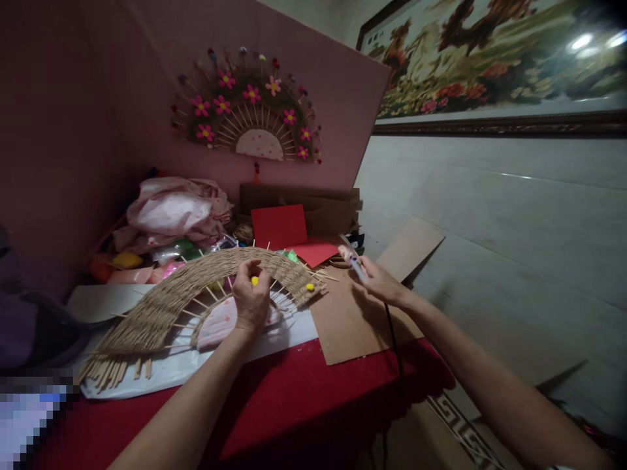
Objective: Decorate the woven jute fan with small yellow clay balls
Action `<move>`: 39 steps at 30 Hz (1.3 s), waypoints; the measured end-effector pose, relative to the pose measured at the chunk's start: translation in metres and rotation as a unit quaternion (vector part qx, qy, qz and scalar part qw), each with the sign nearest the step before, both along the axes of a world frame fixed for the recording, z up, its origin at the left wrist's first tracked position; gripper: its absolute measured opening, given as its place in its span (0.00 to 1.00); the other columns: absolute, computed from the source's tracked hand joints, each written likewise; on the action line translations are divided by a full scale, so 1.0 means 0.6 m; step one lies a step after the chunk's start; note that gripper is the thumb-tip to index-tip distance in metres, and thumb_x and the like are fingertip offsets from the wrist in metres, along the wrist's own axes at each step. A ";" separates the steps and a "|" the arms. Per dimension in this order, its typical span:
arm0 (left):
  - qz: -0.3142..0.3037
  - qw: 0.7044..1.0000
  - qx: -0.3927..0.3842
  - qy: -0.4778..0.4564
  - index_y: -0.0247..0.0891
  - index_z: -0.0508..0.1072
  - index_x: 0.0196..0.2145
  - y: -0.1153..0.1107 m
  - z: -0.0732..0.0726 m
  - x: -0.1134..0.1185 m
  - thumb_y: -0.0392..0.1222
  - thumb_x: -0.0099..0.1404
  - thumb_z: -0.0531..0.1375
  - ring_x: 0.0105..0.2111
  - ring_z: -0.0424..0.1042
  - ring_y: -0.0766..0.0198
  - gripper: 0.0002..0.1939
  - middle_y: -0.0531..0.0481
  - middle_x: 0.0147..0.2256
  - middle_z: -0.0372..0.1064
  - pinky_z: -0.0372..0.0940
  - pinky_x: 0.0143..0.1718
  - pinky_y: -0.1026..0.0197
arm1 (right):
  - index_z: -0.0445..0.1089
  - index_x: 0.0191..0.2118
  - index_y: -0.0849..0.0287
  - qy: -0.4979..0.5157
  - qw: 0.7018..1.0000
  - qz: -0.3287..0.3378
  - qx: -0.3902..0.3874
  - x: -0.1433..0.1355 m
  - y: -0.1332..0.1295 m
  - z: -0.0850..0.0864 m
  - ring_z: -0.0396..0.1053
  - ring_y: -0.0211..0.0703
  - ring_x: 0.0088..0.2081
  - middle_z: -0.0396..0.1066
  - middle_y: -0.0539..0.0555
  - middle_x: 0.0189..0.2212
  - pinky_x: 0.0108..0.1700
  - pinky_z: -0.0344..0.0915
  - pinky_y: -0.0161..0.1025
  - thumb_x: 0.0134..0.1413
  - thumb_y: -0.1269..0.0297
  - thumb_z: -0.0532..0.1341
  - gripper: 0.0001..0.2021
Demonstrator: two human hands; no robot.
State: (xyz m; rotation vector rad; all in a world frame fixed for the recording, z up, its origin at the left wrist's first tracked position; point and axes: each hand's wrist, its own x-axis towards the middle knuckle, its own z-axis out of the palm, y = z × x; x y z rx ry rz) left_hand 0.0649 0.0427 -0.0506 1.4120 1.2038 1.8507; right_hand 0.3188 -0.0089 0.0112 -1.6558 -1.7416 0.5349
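On the table lies a half-round fan (151,313) of woven brown cord over thin wooden sticks, with a pale pink spotted cloth piece (215,324) at its centre. My left hand (252,297) is over the fan's inner edge, fingers curled round a small yellow piece (255,281). A second yellow piece (310,287) sits on the fan's right end. Off to the right, my right hand (385,281) grips a pale glue gun (356,266) with a black cord, held above a cardboard sheet (343,326); its nozzle is hard to make out.
A finished flowered fan (252,94) hangs on the pink board (337,111) behind. Crumpled pink cloth (176,209), red card (279,226) and craft bits crowd the back. Beneath everything is a red tablecloth (294,391); a tiled wall (514,215) bounds the right.
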 end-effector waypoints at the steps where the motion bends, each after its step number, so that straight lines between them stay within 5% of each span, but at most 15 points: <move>1: 0.010 1.000 0.005 0.000 0.37 0.66 0.35 0.000 0.002 0.000 0.33 0.51 0.56 0.26 0.63 0.67 0.11 0.55 0.25 0.61 0.60 0.30 0.64 | 0.64 0.42 0.60 -0.065 0.998 -0.019 -0.001 0.013 -0.006 -0.013 0.66 0.41 0.32 0.70 0.55 0.34 0.32 0.61 0.36 0.53 0.56 0.57 0.14; 8: 0.081 0.996 -0.005 0.049 0.38 0.62 0.34 0.008 0.000 -0.002 0.28 0.47 0.57 0.31 0.62 0.65 0.14 0.53 0.31 0.59 0.59 0.36 0.61 | 0.57 0.58 0.62 -0.257 0.962 -0.052 -0.083 0.069 -0.023 -0.095 0.62 0.53 0.53 0.62 0.63 0.55 0.49 0.57 0.42 0.55 0.59 0.54 0.25; 12: 0.055 0.996 0.051 0.048 0.37 0.66 0.33 0.006 0.005 -0.002 0.36 0.53 0.61 0.35 0.63 0.64 0.09 0.50 0.33 0.61 0.61 0.37 0.61 | 0.60 0.55 0.64 -0.277 0.958 -0.049 -0.059 0.065 -0.020 -0.110 0.62 0.51 0.52 0.64 0.64 0.52 0.49 0.57 0.41 0.58 0.58 0.51 0.22; 16: -0.060 0.996 0.043 -0.042 0.38 0.73 0.35 -0.005 0.023 -0.002 0.45 0.53 0.63 0.33 0.65 0.65 0.12 0.50 0.33 0.64 0.61 0.31 0.64 | 0.61 0.55 0.64 -0.329 0.939 -0.079 -0.066 0.052 -0.023 -0.103 0.63 0.55 0.50 0.64 0.66 0.49 0.48 0.58 0.44 0.56 0.56 0.54 0.24; 19: -0.245 0.947 -0.076 -0.193 0.36 0.73 0.39 -0.009 0.034 -0.006 0.49 0.53 0.63 0.23 0.62 0.70 0.18 0.51 0.28 0.65 0.55 0.21 0.67 | 0.68 0.48 0.64 -0.363 0.921 -0.144 0.000 0.019 -0.031 -0.076 0.64 0.58 0.47 0.66 0.67 0.44 0.46 0.58 0.48 0.55 0.60 0.56 0.17; 23: -0.392 0.862 -0.165 -0.276 0.34 0.73 0.40 -0.011 0.038 -0.011 0.43 0.51 0.65 0.25 0.67 0.68 0.18 0.48 0.29 0.70 0.60 0.24 0.66 | 0.70 0.42 0.58 -0.174 0.965 0.003 0.196 -0.067 -0.037 -0.030 0.66 0.45 0.42 0.68 0.58 0.40 0.44 0.62 0.40 0.60 0.66 0.52 0.11; 29: -0.422 0.845 -0.174 -0.278 0.33 0.74 0.35 -0.019 0.035 -0.007 0.37 0.49 0.66 0.30 0.71 0.67 0.13 0.47 0.30 0.73 0.65 0.31 0.65 | 0.68 0.43 0.60 -0.052 0.957 0.113 0.261 -0.170 -0.018 -0.018 0.66 0.38 0.33 0.68 0.55 0.37 0.36 0.63 0.36 0.53 0.67 0.61 0.10; 39: -0.417 0.865 -0.154 -0.232 0.35 0.74 0.33 -0.022 0.029 -0.002 0.39 0.49 0.67 0.27 0.71 0.68 0.13 0.50 0.31 0.74 0.65 0.28 0.66 | 0.67 0.38 0.59 -0.087 0.947 0.132 0.279 -0.179 0.014 -0.040 0.65 0.42 0.35 0.67 0.55 0.33 0.38 0.62 0.37 0.52 0.69 0.60 0.06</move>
